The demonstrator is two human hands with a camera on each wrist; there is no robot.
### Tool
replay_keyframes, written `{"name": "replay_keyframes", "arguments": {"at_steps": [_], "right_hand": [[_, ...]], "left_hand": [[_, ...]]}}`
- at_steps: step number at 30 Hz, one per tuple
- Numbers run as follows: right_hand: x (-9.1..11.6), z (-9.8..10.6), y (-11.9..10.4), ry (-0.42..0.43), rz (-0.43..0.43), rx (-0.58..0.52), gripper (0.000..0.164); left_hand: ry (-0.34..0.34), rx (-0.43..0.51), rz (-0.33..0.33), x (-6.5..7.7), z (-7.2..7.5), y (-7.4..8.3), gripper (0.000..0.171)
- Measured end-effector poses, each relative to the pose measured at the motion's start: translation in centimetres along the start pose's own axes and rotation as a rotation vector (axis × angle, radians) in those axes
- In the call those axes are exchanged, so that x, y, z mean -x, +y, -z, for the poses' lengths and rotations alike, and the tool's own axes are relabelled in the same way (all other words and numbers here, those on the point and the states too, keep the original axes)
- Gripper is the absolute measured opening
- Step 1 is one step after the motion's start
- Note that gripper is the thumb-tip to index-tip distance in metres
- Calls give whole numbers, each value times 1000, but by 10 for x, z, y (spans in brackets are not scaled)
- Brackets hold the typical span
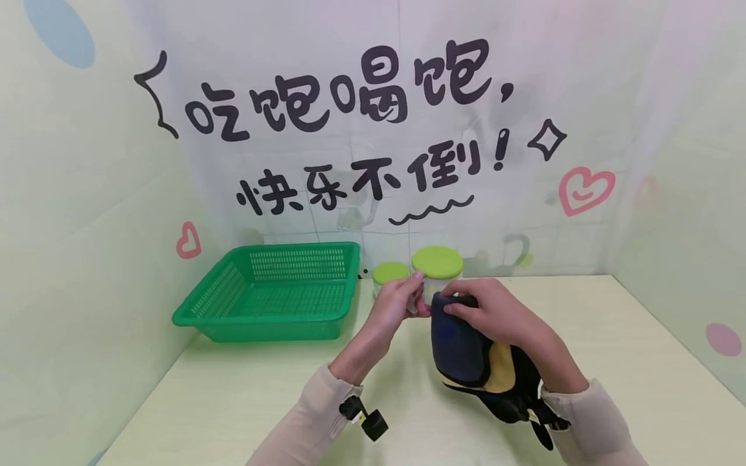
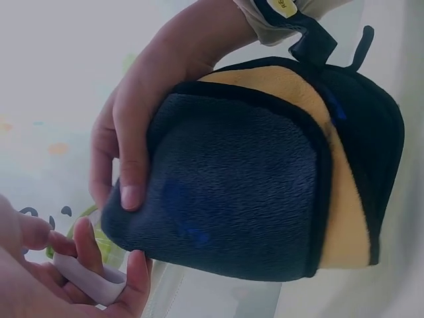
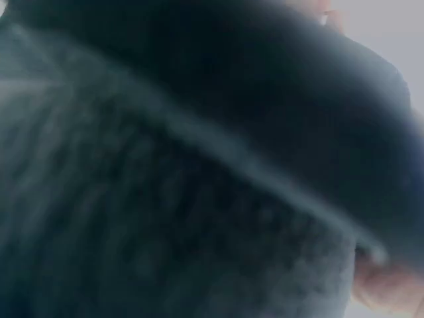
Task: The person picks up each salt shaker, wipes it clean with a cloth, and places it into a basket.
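Left hand (image 1: 395, 299) gripping green-lidded jar (image 1: 437, 275); right hand (image 1: 495, 317) pinching folded navy-and-yellow cloth (image 1: 466, 353) against it. Wiping apparently underway. Second jar (image 1: 389, 275) and green basket (image 1: 274, 294) untouched.

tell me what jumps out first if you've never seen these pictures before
The eye lands at the table's middle, where the right hand grips a folded dark blue and yellow cloth against a green-lidded jar that the left hand holds. A smaller green-lidded jar stands just behind, and a green plastic basket sits at the left, under large black lettering on the wall.
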State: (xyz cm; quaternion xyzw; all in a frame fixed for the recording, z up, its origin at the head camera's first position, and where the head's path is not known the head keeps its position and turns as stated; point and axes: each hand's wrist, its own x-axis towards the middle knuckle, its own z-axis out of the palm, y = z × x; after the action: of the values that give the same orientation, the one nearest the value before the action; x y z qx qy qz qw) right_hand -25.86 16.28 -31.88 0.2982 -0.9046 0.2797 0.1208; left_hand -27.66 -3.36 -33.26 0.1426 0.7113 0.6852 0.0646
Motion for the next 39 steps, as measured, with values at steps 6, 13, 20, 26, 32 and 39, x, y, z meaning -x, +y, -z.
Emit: {"name": "replay_keyframes", "arguments": {"at_steps": [6, 13, 20, 26, 32, 39], "right_hand": [[0, -3, 4, -84, 5, 10, 11], [4, 0, 1, 44, 25, 15, 15], [3, 1, 1, 23, 18, -2, 14], [2, 0, 7, -87, 6, -16, 10], [3, 0, 10, -123, 6, 9, 11], [5, 3, 3, 3, 12, 11, 14]], "left_hand": [[3, 1, 0, 1, 0, 1, 40], [-4, 7, -4, 1, -3, 1, 40], [2, 0, 5, 0, -3, 0, 41], [8, 11, 4, 2, -2, 2, 40], [13, 26, -5, 3, -2, 7, 40], [9, 39, 3, 2, -2, 4, 42]]}}
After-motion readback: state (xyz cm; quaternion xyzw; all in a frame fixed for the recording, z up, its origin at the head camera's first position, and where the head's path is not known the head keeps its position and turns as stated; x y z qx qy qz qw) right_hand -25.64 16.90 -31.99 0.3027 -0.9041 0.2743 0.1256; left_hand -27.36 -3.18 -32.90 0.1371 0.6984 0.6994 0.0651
